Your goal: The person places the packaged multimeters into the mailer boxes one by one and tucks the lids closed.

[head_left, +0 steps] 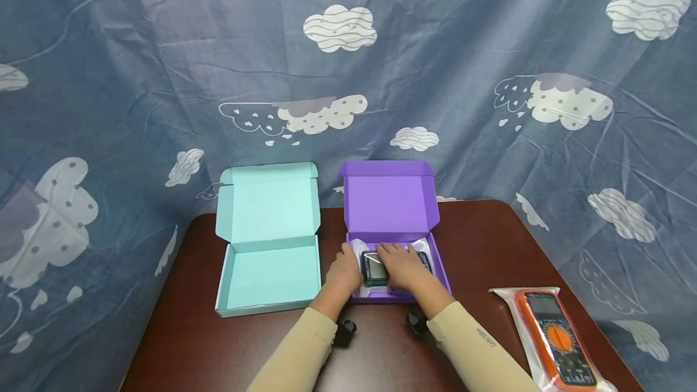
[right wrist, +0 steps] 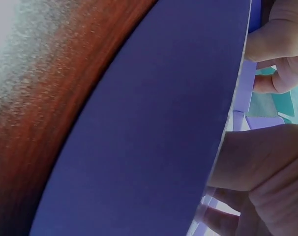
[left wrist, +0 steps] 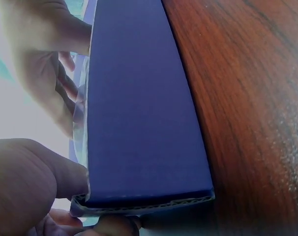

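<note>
In the head view, an upright-lidded purple cardboard box (head_left: 389,203) stands at the table's middle. Inside it lies a dark multimeter (head_left: 376,270) in a clear plastic bag (head_left: 357,248). My right hand (head_left: 404,268) spans the meter from above, fingers toward its far side and thumb toward its near side, covering its middle. At the box's left wall, my left hand (head_left: 344,270) grips the edge, thumb inside. The left wrist view shows fingers curled round the outside of the box corner (left wrist: 144,200). In the right wrist view, the front wall (right wrist: 154,123) hides part of the right hand's fingers.
Left of the purple box sits a mint-green box (head_left: 272,274), its lid raised. A bagged orange multimeter (head_left: 559,339) lies at the table's right edge. Behind the dark red wooden table (head_left: 179,343) hangs a blue curtain (head_left: 468,47) with cloud prints.
</note>
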Tool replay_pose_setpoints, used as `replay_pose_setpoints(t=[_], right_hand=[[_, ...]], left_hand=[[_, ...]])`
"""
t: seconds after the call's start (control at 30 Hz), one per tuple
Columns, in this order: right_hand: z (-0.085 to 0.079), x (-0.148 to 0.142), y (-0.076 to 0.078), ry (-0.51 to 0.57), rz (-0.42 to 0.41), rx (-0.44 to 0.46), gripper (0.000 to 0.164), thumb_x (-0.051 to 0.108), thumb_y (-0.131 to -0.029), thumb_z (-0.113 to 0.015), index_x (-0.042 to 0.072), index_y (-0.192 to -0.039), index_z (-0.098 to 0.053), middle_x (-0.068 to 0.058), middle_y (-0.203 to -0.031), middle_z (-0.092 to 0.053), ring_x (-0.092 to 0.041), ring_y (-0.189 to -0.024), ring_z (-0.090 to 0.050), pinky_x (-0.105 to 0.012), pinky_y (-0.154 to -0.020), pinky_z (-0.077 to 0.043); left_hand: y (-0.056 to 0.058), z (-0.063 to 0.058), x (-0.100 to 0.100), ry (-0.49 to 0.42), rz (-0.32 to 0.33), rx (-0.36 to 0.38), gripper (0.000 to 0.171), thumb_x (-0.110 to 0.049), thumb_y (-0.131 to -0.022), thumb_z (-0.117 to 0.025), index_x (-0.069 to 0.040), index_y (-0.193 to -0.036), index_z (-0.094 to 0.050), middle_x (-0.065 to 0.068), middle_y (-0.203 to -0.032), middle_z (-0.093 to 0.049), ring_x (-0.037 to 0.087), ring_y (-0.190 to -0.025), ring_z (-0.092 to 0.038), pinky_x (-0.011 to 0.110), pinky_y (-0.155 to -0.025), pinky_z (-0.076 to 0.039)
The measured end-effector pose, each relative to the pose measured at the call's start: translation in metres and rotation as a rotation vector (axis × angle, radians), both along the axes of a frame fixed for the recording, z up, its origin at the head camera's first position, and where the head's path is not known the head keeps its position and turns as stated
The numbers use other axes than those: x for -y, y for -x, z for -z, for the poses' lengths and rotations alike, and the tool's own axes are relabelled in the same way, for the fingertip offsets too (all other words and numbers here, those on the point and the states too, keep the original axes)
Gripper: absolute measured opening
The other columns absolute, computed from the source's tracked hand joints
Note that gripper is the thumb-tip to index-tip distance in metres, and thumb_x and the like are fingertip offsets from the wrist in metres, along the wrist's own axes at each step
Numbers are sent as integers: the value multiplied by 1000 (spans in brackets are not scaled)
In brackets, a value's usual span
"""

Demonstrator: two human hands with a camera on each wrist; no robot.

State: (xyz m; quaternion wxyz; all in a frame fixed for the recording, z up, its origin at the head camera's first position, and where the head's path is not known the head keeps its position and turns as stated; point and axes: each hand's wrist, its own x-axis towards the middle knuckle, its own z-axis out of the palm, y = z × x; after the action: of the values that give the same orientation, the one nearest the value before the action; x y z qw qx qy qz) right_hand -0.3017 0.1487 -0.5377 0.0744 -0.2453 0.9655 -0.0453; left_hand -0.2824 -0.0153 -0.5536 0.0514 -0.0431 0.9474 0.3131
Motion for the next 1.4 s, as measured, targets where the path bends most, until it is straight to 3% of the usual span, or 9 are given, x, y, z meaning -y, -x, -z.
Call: replay_pose_setpoints(t=[0.17, 0.4, 0.63, 0.8, 0.97, 1.17, 1.3, 1.4], right_hand=[[2, -5, -6, 23, -2, -24, 107, 23, -60, -100, -2, -150, -47, -21, -150, -49, -42, -138, -44, -69, -108, -30], [0, -12, -13, 79, -1, -46, 98, 37, -76, -91, -3, -152, -44, -23, -154, -45, -43, -141, -41, -68, -110, -28], [-11, -21, -14, 170, 23, -72, 100, 41, -78, -89, -3, -153, -41, -25, -154, -44, -45, -138, -45, -69, -108, -32], [-23, -29, -9, 264, 64, -107, 95, 45, -83, -84, -6, -152, -42, -26, -153, -45, -45, -137, -46, -62, -108, -37], [-30, -41, -2, 334, 188, -192, 79, 45, -92, -76, -4, -148, -49, -25, -148, -51, -43, -133, -51, -59, -102, -44], [-33, -60, 12, 502, 412, -279, 66, 22, -93, -68, -6, -149, -46, -30, -144, -48, -48, -126, -53, -61, -98, -45], [-32, -71, 20, 600, 523, -223, 79, 16, -91, -65, -7, -157, -28, -33, -152, -33, -54, -130, -44, -65, -101, -39], [-30, -76, 25, 632, 556, -147, 88, 16, -91, -64, -8, -160, -14, -34, -159, -21, -56, -139, -32, -65, -109, -32]], left_hand=[[-2, -2, -1, 12, -2, 1, 64, -6, -82, -80, 5, -131, -39, 26, -105, -59, 39, -85, -66, 52, -74, -54], [-6, -6, 0, 53, 14, -21, 57, -8, -86, -77, 8, -130, -44, 27, -105, -62, 41, -88, -67, 53, -77, -55], [-10, -14, 1, 25, 17, -96, 60, -13, -94, -67, 15, -142, -42, 32, -119, -58, 45, -98, -66, 56, -85, -55], [-8, -25, 2, 49, -23, -176, 61, -19, -99, -65, 13, -146, -43, 32, -126, -56, 45, -106, -64, 55, -88, -54], [2, -37, 8, 39, -78, -264, 60, -20, -98, -65, 12, -145, -45, 32, -129, -57, 47, -113, -61, 54, -92, -52], [17, -47, 16, -114, -66, -338, 57, -13, -99, -59, 14, -147, -42, 34, -132, -54, 49, -117, -58, 55, -97, -49], [26, -50, 17, -212, -34, -314, 64, -13, -97, -57, 14, -151, -35, 34, -141, -48, 48, -125, -54, 56, -101, -46], [32, -52, 15, -260, -18, -289, 70, -12, -95, -58, 14, -153, -29, 34, -147, -42, 48, -131, -50, 56, -105, -43]])
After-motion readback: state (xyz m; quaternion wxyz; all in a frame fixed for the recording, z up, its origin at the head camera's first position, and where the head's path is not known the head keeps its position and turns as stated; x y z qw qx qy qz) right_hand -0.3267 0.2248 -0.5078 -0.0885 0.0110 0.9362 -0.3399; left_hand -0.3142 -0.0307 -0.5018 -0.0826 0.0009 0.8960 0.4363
